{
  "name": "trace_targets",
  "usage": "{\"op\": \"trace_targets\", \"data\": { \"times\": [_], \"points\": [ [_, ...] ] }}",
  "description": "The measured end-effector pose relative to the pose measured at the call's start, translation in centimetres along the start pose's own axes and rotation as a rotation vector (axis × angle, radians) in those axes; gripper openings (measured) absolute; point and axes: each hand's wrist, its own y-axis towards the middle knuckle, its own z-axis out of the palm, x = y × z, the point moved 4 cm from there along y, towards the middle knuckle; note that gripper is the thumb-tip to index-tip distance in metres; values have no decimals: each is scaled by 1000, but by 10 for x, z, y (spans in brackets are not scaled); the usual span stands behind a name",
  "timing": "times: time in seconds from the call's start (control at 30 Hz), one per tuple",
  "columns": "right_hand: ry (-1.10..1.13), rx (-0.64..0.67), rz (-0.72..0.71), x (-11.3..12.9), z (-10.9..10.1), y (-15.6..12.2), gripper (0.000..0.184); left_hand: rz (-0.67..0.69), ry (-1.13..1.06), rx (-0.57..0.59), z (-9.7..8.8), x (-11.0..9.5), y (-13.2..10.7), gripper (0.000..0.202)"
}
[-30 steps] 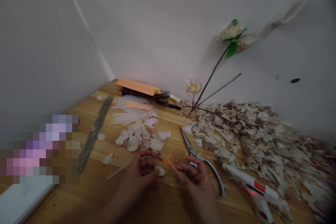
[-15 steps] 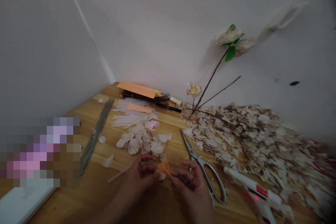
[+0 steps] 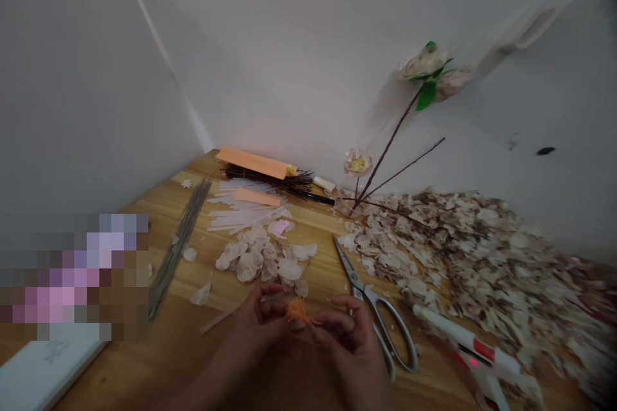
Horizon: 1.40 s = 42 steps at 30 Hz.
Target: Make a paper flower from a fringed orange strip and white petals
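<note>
Low in the middle of the view, my left hand (image 3: 263,321) and my right hand (image 3: 344,334) meet over the wooden table (image 3: 159,359). Between their pinched fingertips sits a small orange fringed tuft (image 3: 297,312). Both hands have their fingers curled onto it. A pale petal seems to lie against the tuft, but it is too blurred to be sure. Just beyond my hands lies a small heap of pale petals (image 3: 263,257). Scissors (image 3: 373,308) lie just right of my right hand.
A white and red glue gun (image 3: 472,356) lies at the right. A big heap of petal scraps (image 3: 477,257) fills the right side. Glue sticks (image 3: 238,212), dark twigs (image 3: 270,176), orange paper (image 3: 253,162), grey wires (image 3: 176,244) and a flower stem (image 3: 424,67) stand near the wall.
The hands have drawn closer together, and the orange tuft has shifted left, from the right hand's fingertips to between both hands. The white petal the left hand held is hard to see now.
</note>
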Motion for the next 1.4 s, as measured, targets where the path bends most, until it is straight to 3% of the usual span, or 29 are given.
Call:
{"op": "trace_targets", "data": {
  "times": [0.3, 0.53, 0.87, 1.0, 1.13, 1.4],
  "points": [
    [-35, 64, 51, 6, 2, 1, 38, -17, -29, -14, 0, -1, -3, 61],
    [-41, 35, 66, 9, 3, 0, 36, -7, -54, -11, -2, 1, -1, 57],
    [-114, 101, 7, -2, -6, 0, 30, -6, -36, 0, -1, -3, -3, 50],
    [-18, 96, 35, -1, -4, 2, 34, -59, -84, 84, 7, -13, -12, 48],
    [134, 99, 94, -1, -1, 3, 38, -28, -100, 201, 12, -13, -14, 56],
    [214, -11, 106, 3, 5, -3, 43, 84, 37, 84, 6, -3, -9, 68]
  ]
}}
